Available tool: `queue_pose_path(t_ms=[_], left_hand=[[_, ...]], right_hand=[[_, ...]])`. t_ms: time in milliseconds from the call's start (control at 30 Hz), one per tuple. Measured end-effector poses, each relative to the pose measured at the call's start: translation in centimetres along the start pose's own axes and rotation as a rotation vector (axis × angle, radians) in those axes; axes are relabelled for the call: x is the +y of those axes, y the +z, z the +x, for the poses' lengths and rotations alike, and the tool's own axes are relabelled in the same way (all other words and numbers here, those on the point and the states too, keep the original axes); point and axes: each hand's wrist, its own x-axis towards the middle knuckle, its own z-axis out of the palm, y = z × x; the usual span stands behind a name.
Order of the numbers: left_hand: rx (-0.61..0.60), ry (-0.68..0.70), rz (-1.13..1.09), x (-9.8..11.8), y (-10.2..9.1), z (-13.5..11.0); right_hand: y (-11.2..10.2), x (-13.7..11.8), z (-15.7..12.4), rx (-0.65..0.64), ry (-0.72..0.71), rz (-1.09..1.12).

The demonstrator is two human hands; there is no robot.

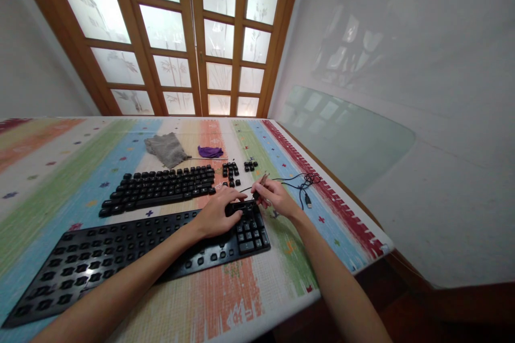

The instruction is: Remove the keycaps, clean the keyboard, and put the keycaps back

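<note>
A keyboard frame (120, 257) with most of its keys removed lies along the near edge of the worktop (225, 300), which is covered in a striped, many-coloured cloth. Only the number block at the frame's right end still carries keycaps. The left hand (217, 217) lies palm down on the frame just left of that block, fingers stretched flat and gripping nothing, the fingertips touching the top row of the remaining keys. The right hand (276, 198) hovers just beyond the frame's far right corner, its fingers pinched shut on a small keycap puller (261, 181) whose thin prongs stick up past the fingertips; whether a key sits in the prongs cannot be told

Behind the frame, towards the middle of the worktop, the removed keycaps (161, 187) are laid out in rows that copy a keyboard's layout, with two smaller groups of loose caps (239, 169) just to their right. A black USB cable (303, 185) lies coiled near the right edge, just beyond the right hand. Further back, towards the far edge, a grey cloth (167, 149) lies crumpled, and a small purple cloth (210, 151) sits just beside it on the right. Wooden-framed frosted glass doors (193, 37) stand behind the worktop's far edge
</note>
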Motion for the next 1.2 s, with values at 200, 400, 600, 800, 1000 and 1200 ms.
queue_pose_path(t_ms=[200, 400, 600, 800, 1000, 1200], left_hand=[[-0.03, -0.083, -0.159, 0.2, -0.3, 0.5], [-0.032, -0.11, -0.244, -0.2, -0.7, 1.1], [-0.003, -0.093, -0.186, 0.0, -1.6, 1.4], [0.066, 0.059, 0.029, -0.2, -1.7, 2.2], [0.206, 0.152, 0.063, -0.2, -2.0, 4.2], [0.201, 0.15, 0.143, -1.6, -1.7, 6.9]], right_hand=[[0.0, 0.0, -0.1, 0.04, -0.06, 0.074], [-0.2, -0.4, -0.2, 0.001, -0.067, 0.095], [-0.1, -0.2, -0.2, 0.064, -0.082, 0.149], [0.0, -0.1, 0.0, 0.146, -0.095, 0.104], [-0.9, -0.2, -0.1, 0.231, -0.114, 0.058], [-1.9, -0.4, -0.5, 0.029, -0.075, -0.131]])
